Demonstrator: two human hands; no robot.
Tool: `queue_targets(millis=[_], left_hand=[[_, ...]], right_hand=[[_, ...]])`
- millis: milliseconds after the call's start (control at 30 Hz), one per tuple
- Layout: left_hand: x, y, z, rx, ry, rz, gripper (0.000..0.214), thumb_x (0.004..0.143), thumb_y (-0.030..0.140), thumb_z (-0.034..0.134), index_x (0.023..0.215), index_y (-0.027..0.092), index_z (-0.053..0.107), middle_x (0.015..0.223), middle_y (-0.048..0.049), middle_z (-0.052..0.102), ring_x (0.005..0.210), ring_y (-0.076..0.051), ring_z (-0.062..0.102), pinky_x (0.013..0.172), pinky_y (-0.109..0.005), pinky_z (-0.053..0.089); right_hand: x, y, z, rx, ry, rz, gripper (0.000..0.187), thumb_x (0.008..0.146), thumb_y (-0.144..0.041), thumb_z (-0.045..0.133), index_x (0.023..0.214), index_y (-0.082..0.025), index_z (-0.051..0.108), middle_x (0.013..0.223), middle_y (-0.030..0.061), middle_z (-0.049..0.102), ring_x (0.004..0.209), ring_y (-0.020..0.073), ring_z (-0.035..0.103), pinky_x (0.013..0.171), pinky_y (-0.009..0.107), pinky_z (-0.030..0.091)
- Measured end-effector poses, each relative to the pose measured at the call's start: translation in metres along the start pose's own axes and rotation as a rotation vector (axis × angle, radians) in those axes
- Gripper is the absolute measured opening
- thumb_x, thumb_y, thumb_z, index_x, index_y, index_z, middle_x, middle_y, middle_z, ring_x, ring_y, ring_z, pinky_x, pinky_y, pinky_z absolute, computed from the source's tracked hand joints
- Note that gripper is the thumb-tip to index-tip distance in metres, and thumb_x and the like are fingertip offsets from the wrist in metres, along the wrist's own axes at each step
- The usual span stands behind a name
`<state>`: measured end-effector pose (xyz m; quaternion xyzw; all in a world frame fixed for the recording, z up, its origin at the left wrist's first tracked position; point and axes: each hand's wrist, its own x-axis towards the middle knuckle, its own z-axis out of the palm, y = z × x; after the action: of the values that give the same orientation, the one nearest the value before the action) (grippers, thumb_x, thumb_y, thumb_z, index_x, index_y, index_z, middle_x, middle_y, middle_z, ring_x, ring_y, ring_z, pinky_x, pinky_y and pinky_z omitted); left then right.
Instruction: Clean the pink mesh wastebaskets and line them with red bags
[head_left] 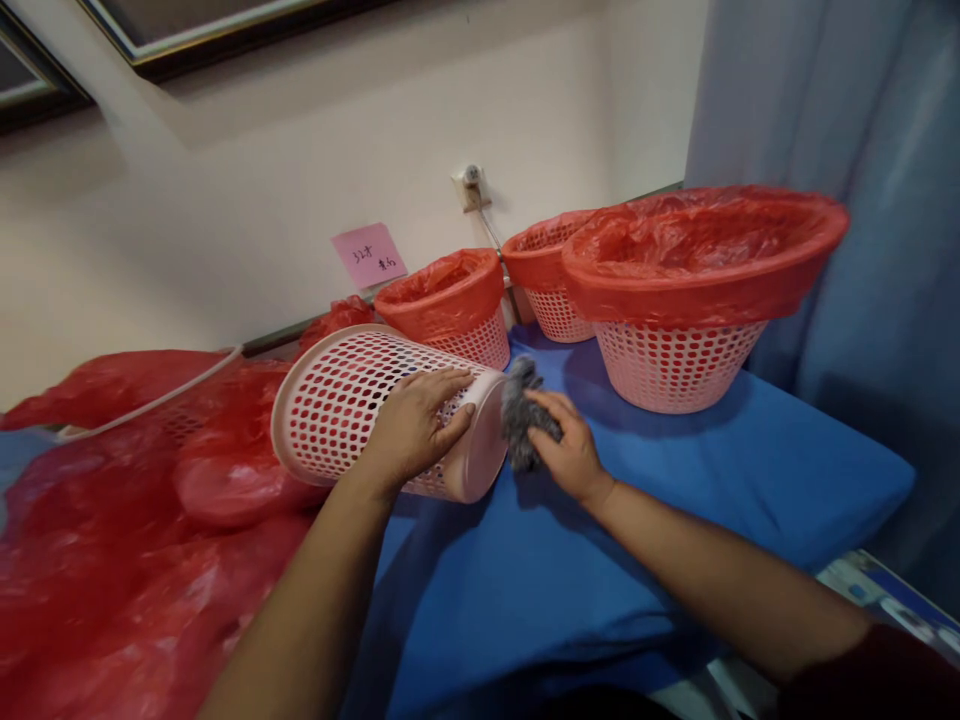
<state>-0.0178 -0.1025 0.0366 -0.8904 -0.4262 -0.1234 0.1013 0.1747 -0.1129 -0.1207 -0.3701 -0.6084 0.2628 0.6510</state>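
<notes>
A pale pink perforated plastic wastebasket [341,400] lies on its side on the blue-covered table [480,620], its base turned to the right. My left hand [416,425] rests on top of it near the base, fingers stretched out and thumb apart. In my right hand [570,450] is a bunched grey cleaning cloth [525,415], pressed between thumb and fingers against or very near the basket's base. The basket's inside shows only through its holes.
Behind stand wastebaskets lined with red bags: a small one [450,300], another [555,270], and a wide one [682,300] at right. Red plastic bags [135,560] heap at left. A wall socket [471,188] and pink note [369,255] are behind; a blue curtain [847,130] hangs right.
</notes>
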Motion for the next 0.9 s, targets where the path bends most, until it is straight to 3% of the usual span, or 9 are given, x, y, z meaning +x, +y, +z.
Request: queue_targets(millis=[33, 100, 200, 300, 367, 433, 600, 733, 900], left_hand=[[0.000, 0.000, 0.000, 0.002, -0.003, -0.001, 0.046, 0.098, 0.042, 0.049, 0.133, 0.019, 0.068, 0.135, -0.0114, 0.072, 0.127, -0.032, 0.065, 0.109, -0.052, 0.045], [0.000, 0.000, 0.001, -0.001, -0.003, -0.009, 0.046, 0.098, 0.042, 0.048, 0.132, 0.018, 0.069, 0.135, -0.0116, 0.072, 0.127, -0.032, 0.065, 0.110, -0.052, 0.045], [0.001, 0.000, 0.001, -0.024, 0.000, -0.012, 0.046, 0.098, 0.043, 0.048, 0.130, 0.017, 0.070, 0.134, -0.0120, 0.073, 0.127, -0.031, 0.065, 0.110, -0.051, 0.045], [0.002, 0.000, -0.001, -0.028, -0.002, -0.015, 0.046, 0.097, 0.042, 0.048, 0.130, 0.017, 0.069, 0.134, -0.0122, 0.073, 0.127, -0.032, 0.065, 0.111, -0.052, 0.045], [0.003, 0.001, -0.002, -0.019, -0.005, -0.022, 0.047, 0.097, 0.041, 0.048, 0.131, 0.017, 0.069, 0.133, -0.0126, 0.073, 0.127, -0.033, 0.065, 0.110, -0.053, 0.045], [0.003, 0.002, -0.002, -0.014, -0.005, -0.024, 0.046, 0.097, 0.041, 0.048, 0.130, 0.017, 0.069, 0.133, -0.0128, 0.073, 0.127, -0.033, 0.065, 0.109, -0.054, 0.046], [0.000, 0.001, -0.001, -0.016, 0.001, -0.018, 0.045, 0.098, 0.041, 0.049, 0.131, 0.018, 0.069, 0.135, -0.0120, 0.072, 0.128, -0.033, 0.065, 0.109, -0.054, 0.046], [-0.003, 0.000, 0.000, -0.011, 0.010, -0.011, 0.044, 0.098, 0.041, 0.050, 0.132, 0.021, 0.069, 0.136, -0.0107, 0.072, 0.129, -0.032, 0.064, 0.110, -0.053, 0.046], [-0.002, 0.000, 0.001, -0.005, 0.011, -0.021, 0.043, 0.097, 0.039, 0.051, 0.132, 0.022, 0.069, 0.136, -0.0099, 0.072, 0.128, -0.032, 0.064, 0.110, -0.053, 0.044]], right_hand=[[0.005, 0.001, 0.003, -0.015, 0.057, 0.060, 0.050, 0.088, -0.020, 0.055, 0.137, -0.025, 0.062, 0.130, 0.0094, 0.061, 0.126, 0.0241, 0.059, 0.116, 0.046, 0.044], [0.009, 0.000, 0.007, -0.037, 0.028, 0.067, 0.053, 0.089, -0.022, 0.056, 0.142, -0.025, 0.057, 0.137, 0.0112, 0.056, 0.132, 0.0257, 0.054, 0.118, 0.048, 0.041], [-0.006, -0.012, 0.007, -0.037, -0.216, -0.158, 0.059, 0.086, -0.018, 0.059, 0.144, -0.026, 0.054, 0.148, 0.0119, 0.045, 0.137, 0.0264, 0.049, 0.117, 0.047, 0.042], [-0.026, -0.024, 0.001, -0.067, -0.553, -0.327, 0.061, 0.079, -0.013, 0.062, 0.138, -0.028, 0.060, 0.143, 0.0099, 0.047, 0.124, 0.0249, 0.057, 0.106, 0.042, 0.051], [-0.034, -0.026, -0.001, -0.200, -0.736, -0.278, 0.057, 0.077, -0.012, 0.062, 0.132, -0.027, 0.066, 0.133, 0.0095, 0.054, 0.112, 0.0247, 0.061, 0.097, 0.041, 0.055], [-0.036, -0.021, 0.001, -0.354, -0.801, -0.121, 0.047, 0.077, -0.013, 0.061, 0.122, -0.025, 0.072, 0.122, 0.0098, 0.059, 0.101, 0.0241, 0.064, 0.092, 0.041, 0.056], [-0.030, 0.006, 0.016, -0.220, -0.492, 0.337, 0.030, 0.069, -0.013, 0.070, 0.096, -0.023, 0.078, 0.109, 0.0102, 0.068, 0.091, 0.0241, 0.066, 0.093, 0.042, 0.055], [-0.022, 0.029, 0.024, -0.079, -0.341, 0.450, 0.034, 0.071, -0.016, 0.067, 0.103, -0.024, 0.076, 0.104, 0.0103, 0.073, 0.093, 0.0269, 0.068, 0.093, 0.047, 0.056], [-0.008, 0.030, 0.023, 0.184, -0.266, 0.537, 0.038, 0.080, -0.027, 0.056, 0.112, -0.019, 0.074, 0.096, 0.0076, 0.078, 0.081, 0.0222, 0.073, 0.078, 0.040, 0.061]])
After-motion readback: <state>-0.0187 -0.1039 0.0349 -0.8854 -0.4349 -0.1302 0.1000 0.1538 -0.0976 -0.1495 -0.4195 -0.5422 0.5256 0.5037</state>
